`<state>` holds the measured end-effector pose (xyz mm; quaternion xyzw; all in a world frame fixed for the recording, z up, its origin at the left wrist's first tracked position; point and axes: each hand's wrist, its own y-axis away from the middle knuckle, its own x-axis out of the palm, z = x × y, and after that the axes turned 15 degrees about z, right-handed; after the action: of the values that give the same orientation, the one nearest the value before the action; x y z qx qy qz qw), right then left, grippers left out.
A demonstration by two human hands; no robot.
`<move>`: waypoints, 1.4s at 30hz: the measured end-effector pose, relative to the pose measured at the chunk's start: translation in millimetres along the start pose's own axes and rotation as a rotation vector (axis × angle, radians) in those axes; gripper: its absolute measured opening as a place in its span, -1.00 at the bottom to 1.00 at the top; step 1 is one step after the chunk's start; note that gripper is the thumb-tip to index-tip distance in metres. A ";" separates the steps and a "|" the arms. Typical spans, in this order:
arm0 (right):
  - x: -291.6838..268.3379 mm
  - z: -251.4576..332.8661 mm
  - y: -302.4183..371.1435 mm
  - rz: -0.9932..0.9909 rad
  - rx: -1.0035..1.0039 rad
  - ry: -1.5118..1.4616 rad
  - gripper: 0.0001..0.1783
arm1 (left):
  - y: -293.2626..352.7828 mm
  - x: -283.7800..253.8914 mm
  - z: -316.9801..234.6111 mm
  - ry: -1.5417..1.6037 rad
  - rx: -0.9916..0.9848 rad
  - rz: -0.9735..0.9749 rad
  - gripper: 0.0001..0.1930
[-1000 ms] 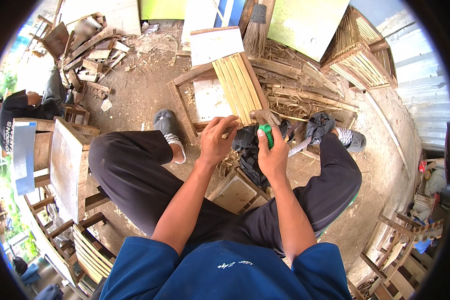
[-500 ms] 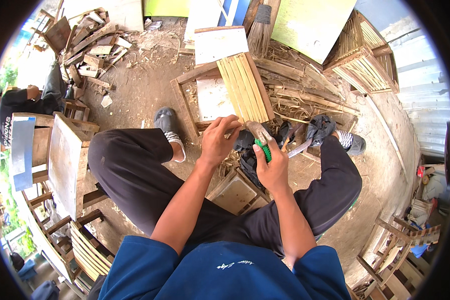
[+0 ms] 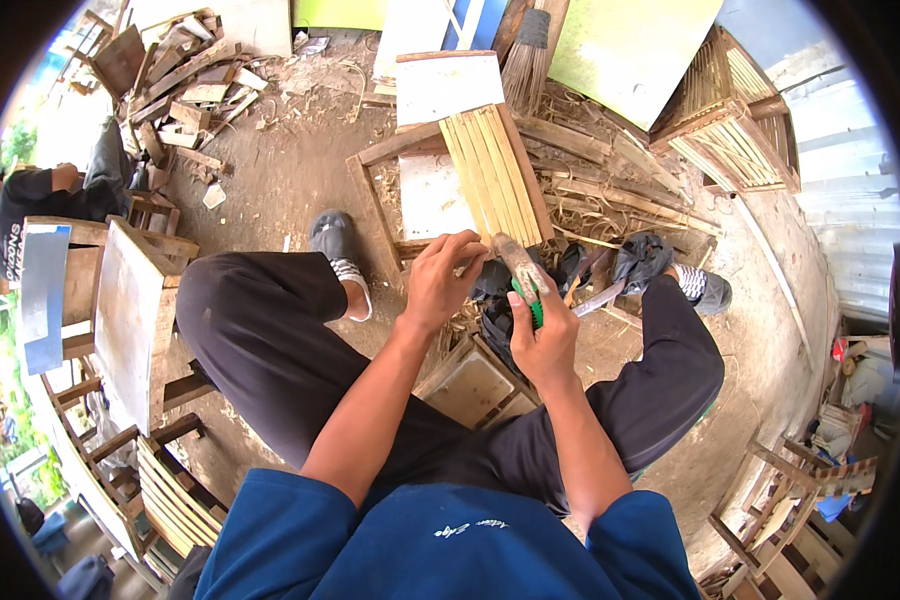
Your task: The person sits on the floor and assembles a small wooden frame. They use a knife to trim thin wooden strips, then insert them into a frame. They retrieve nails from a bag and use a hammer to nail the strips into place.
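My right hand (image 3: pixel 547 340) is wrapped round the green grip of a hammer (image 3: pixel 518 262), whose worn, brownish head rests at or just over the lower edge of a slatted wooden frame (image 3: pixel 487 175). Beside the hammer head, my left hand (image 3: pixel 444 275) has thumb and fingers pinched together at that same edge. Whatever is between those fingertips is too small to make out. Pale bamboo-like slats run lengthwise across the frame, which lies tilted over a white board (image 3: pixel 450 90). Black plastic (image 3: pixel 505 330) bunches up below the hands, between my legs.
Scrap wood is heaped (image 3: pixel 195 95) at far left. Wood strips (image 3: pixel 620 190) and a stick broom (image 3: pixel 526 65) lie beyond the frame. A slatted crate (image 3: pixel 735 140) stands far right. On the left are wooden furniture pieces (image 3: pixel 130 310) and a seated person (image 3: pixel 50 200).
The hammer has tilted slightly in my right hand, its head shifting a little left and up toward my left fingertips. My left hand stays nearly in place.
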<state>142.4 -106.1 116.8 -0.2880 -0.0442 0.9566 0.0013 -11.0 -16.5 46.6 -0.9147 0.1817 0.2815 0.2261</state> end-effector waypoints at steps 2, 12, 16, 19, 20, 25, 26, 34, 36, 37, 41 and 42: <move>0.9 -0.9 -0.1 -0.023 -0.046 0.021 -0.62 | 0.4 0.2 -0.4 -0.007 -0.003 -0.002 -0.54; -4.3 -3.6 -3.0 -0.049 0.046 0.015 -0.67 | 3.3 0.9 4.3 0.006 0.001 0.037 -0.65; -8.7 -5.9 -5.7 -0.076 0.090 0.013 -0.67 | 3.3 -3.2 6.9 -0.054 0.099 0.038 -0.66; -10.8 -8.2 -6.9 -0.110 0.149 -0.046 -0.69 | 5.8 -7.9 4.8 -0.063 0.076 0.106 -0.65; -11.8 -9.0 -6.7 -0.110 0.190 -0.077 -0.70 | 5.8 -8.7 4.2 -0.070 0.072 0.114 -0.66; -17.8 -14.6 -5.3 -0.164 0.203 -0.150 -0.69 | 5.0 -10.6 2.0 -0.067 0.069 0.165 -0.70; -19.2 -15.8 -4.7 -0.177 0.187 -0.150 -0.68 | 4.5 -11.1 1.6 -0.079 0.077 0.173 -0.71; -31.9 -17.0 1.7 -0.275 0.157 -0.280 -0.68 | -13.6 -25.9 -3.9 -0.112 0.150 0.232 -0.72; -35.8 -15.3 3.3 -0.285 0.162 -0.316 -0.68 | -21.7 -31.0 -3.3 -0.094 0.132 0.261 -0.72; -37.9 -14.6 4.3 -0.281 0.175 -0.336 -0.70 | -26.0 -33.3 -2.4 -0.088 0.119 0.276 -0.72; -42.0 -13.0 6.7 -0.259 0.229 -0.393 -0.70 | -44.0 -39.4 4.6 -0.115 0.107 0.302 -0.69; -41.7 -13.1 6.7 -0.263 0.230 -0.391 -0.69 | -48.9 -39.8 7.3 -0.103 0.073 0.298 -0.70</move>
<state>184.5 -112.9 128.3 -0.0876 0.0282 0.9845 0.1496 -22.6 36.1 80.2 -0.8532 0.3136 0.3516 0.2240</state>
